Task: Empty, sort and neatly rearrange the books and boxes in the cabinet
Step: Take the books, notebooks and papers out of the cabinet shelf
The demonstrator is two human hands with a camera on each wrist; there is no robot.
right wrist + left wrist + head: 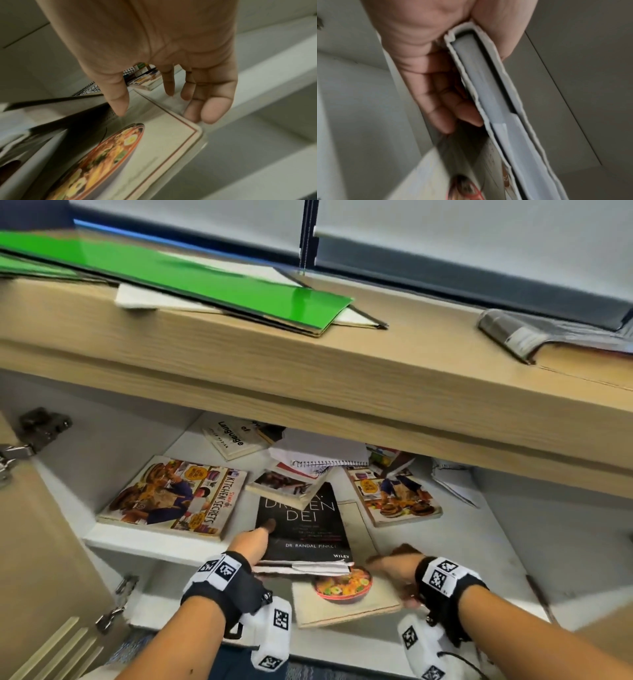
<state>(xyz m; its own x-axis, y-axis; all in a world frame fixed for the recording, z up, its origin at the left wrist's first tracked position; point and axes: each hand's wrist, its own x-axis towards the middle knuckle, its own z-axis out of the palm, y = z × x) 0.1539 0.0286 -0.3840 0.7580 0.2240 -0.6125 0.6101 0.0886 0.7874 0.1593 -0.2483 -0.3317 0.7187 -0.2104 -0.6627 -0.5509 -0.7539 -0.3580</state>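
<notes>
A black book titled "Driven DEI" [303, 529] lies at the front of the cabinet shelf [496, 535], on top of a cream cookbook with a bowl picture [342, 601]. My left hand [260, 534] grips the black book at its near left corner, thumb on the cover. In the left wrist view the book's page edge [488, 88] sits between the thumb and the curled fingers [436, 108]. My right hand [394, 571] hovers at the cookbook's right edge with straight, spread fingers. In the right wrist view those fingertips [197, 115] touch the cookbook's [163, 142] corner.
On the shelf lie a "Kitchen Secrets" book [171, 498] at left, a second copy [397, 498] at right, a "Language" book [233, 436], a spiral notebook [318, 460] and loose papers [452, 481]. A green folder [205, 278] rests on the cabinet top [308, 364]. The open door [34, 542] stands at left.
</notes>
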